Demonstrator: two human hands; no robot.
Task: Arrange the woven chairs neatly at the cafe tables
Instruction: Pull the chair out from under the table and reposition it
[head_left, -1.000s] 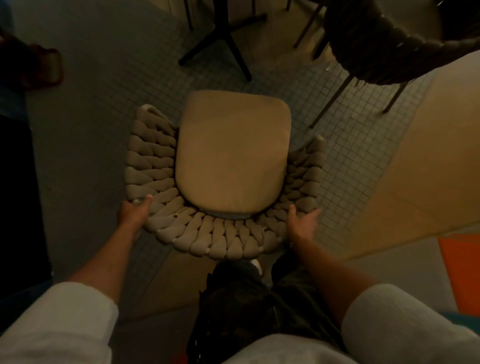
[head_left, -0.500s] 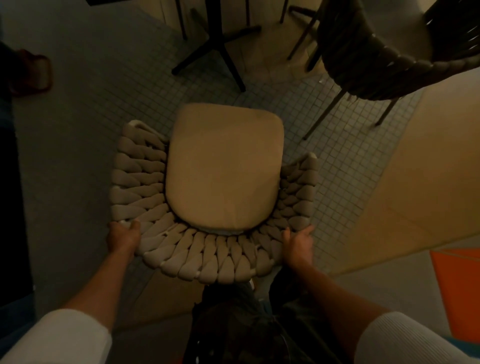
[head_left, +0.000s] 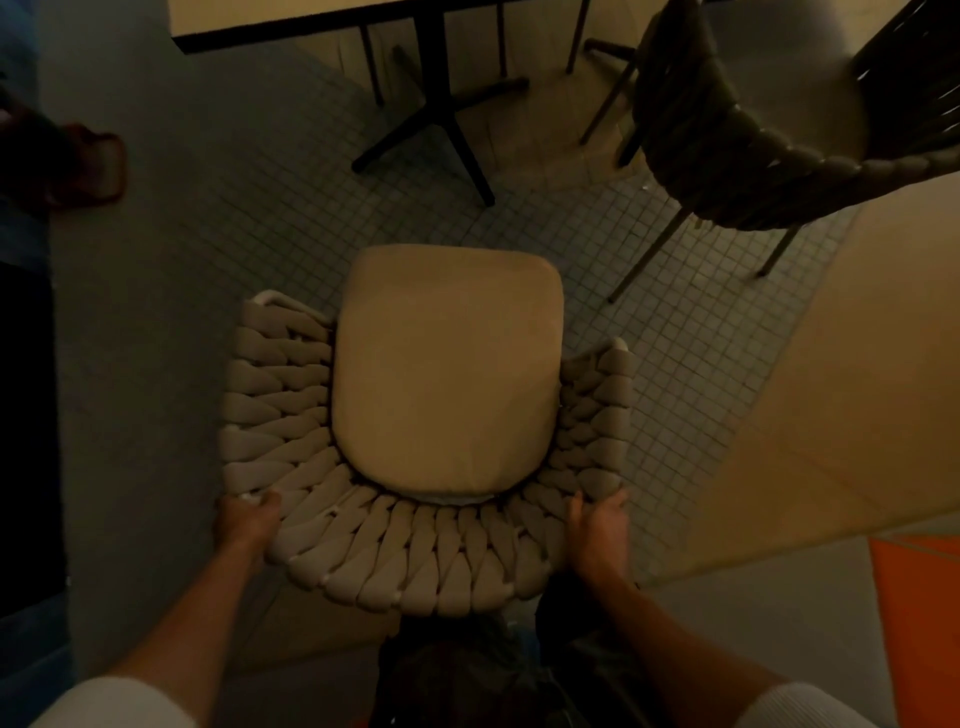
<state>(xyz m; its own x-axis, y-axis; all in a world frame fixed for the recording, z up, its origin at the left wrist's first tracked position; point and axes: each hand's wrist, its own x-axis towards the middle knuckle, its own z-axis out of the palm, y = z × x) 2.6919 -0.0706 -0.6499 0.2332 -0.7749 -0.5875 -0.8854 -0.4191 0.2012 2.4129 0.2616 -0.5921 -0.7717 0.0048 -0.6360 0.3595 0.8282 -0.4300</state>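
Fingers of the left hand (head_left: 244, 519) and right hand (head_left: 597, 525) grip the woven chair (head_left: 415, 561) by its back; a table (head_left: 260, 15) stands beyond them.

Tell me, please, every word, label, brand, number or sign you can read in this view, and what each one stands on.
None: no word, label, brand, number or sign can be read in this dim view.
The woven chair and its cushion are plain.
The table, the darker chair and the tiled floor show no marking.
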